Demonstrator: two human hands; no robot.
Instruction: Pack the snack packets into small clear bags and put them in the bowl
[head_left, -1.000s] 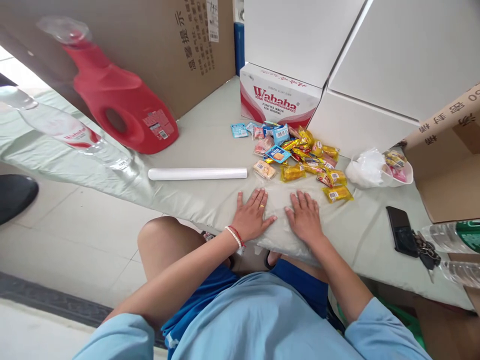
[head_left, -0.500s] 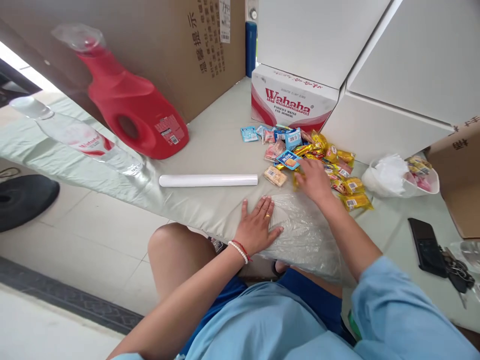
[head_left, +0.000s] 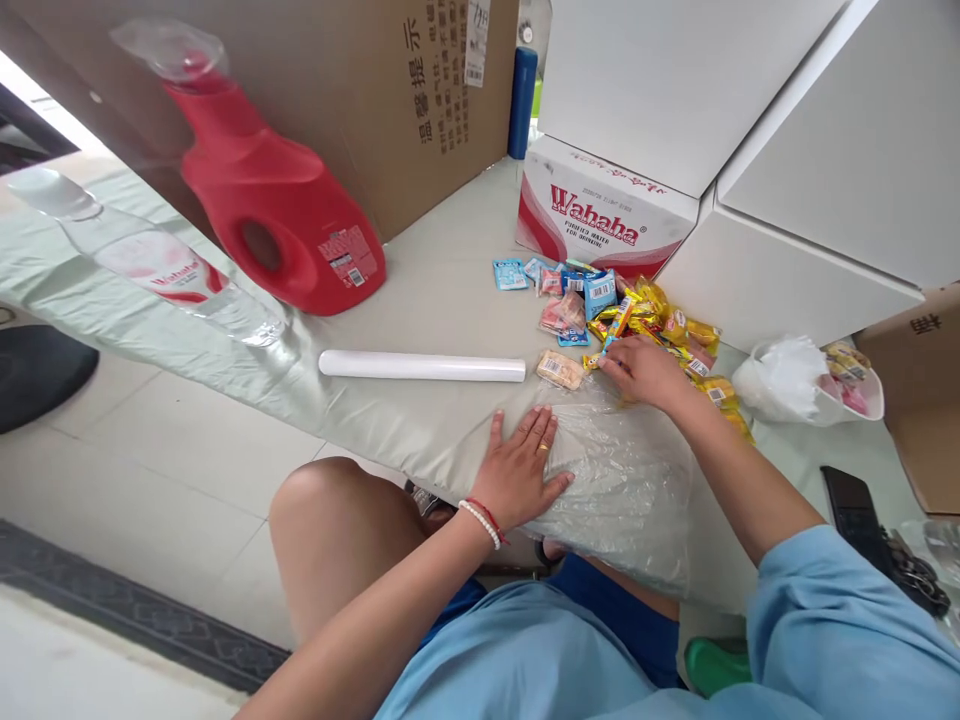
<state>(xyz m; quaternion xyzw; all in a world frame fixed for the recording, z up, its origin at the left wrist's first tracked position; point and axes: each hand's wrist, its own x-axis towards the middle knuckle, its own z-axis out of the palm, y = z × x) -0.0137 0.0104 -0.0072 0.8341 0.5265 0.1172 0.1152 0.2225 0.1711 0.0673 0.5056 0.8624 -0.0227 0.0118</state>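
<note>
My left hand (head_left: 523, 462) lies flat with spread fingers on the left end of a clear plastic bag (head_left: 622, 480) that drapes over the table's near edge. My right hand (head_left: 643, 370) rests at the near side of a pile of small snack packets (head_left: 637, 315), its fingers closed around a few yellow and blue packets. A single beige packet (head_left: 559, 370) lies just left of that hand.
A white roll (head_left: 421, 366) lies left of the packets. A red detergent jug (head_left: 277, 205) and a water bottle (head_left: 157, 270) stand at the left. A Wahaha carton (head_left: 600, 215) and white boxes are behind. A bowl with a white bag (head_left: 814, 385) and a phone (head_left: 855, 510) lie right.
My right hand left the plastic bag, reached forward into the packet pile and closed on a few packets. My left hand stayed pressed on the bag.
</note>
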